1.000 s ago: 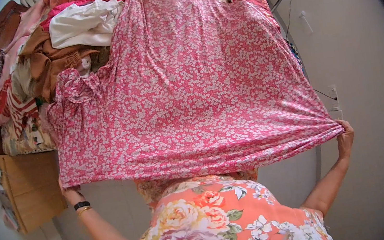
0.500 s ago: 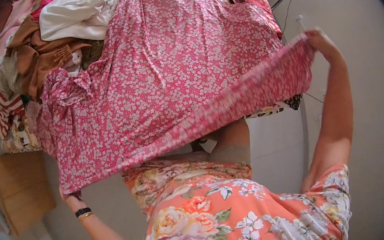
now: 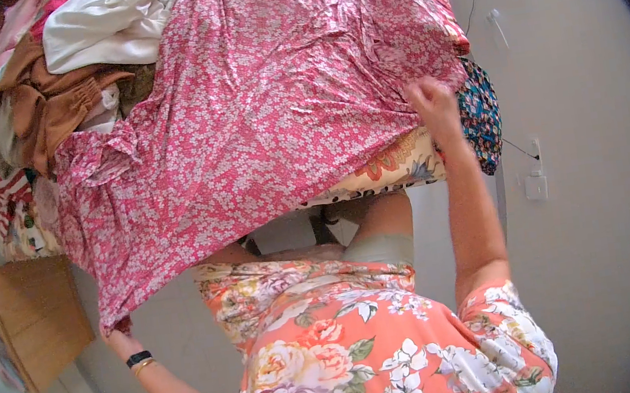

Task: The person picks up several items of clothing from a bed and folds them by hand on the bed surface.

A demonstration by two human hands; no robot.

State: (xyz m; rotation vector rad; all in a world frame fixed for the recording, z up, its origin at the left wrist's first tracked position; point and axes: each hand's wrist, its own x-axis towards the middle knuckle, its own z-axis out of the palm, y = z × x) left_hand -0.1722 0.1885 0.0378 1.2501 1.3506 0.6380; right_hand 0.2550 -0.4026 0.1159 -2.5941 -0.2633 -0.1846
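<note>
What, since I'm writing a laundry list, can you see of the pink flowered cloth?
The pink flowered cloth looks thin, with small pale blossoms and a bunched part at left. It lies wrinkled across the bed, its near left corner stretched past the edge in the left hand. The right hand holds its near edge farther right.

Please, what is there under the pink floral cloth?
Patterned bedding shows from under the cloth, near the right hand. The rest beneath is covered and cannot be seen.
</note>
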